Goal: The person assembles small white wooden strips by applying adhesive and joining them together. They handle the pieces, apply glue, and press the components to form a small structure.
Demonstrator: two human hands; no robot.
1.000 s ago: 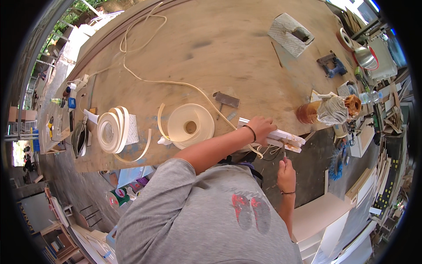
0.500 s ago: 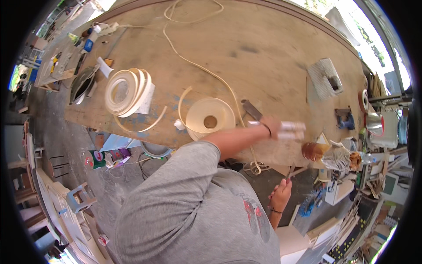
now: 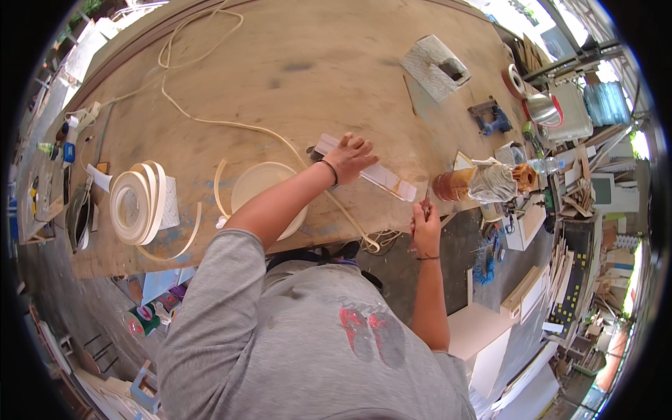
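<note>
Strip of white material (image 3: 389, 182) lies on the tabletop (image 3: 329, 98), gripped from above by the bent fingers of the left hand (image 3: 352, 159); its long axis slants toward the right hand (image 3: 424, 227), which pinches a slim tool (image 3: 426, 204).

Tabletop (image 3: 315, 98) scuffed matt wood; board (image 3: 390, 181) smooth; shirt (image 3: 294, 336) matt cloth; wrap (image 3: 490, 183) crumpled cloth.

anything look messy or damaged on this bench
Yes. The amber container near the right front edge of the wooden table has a crumpled grey rag around it and a brown-caked end, as if something had leaked. The long white workpiece under the left hand has brownish marks toward its right end.
</note>
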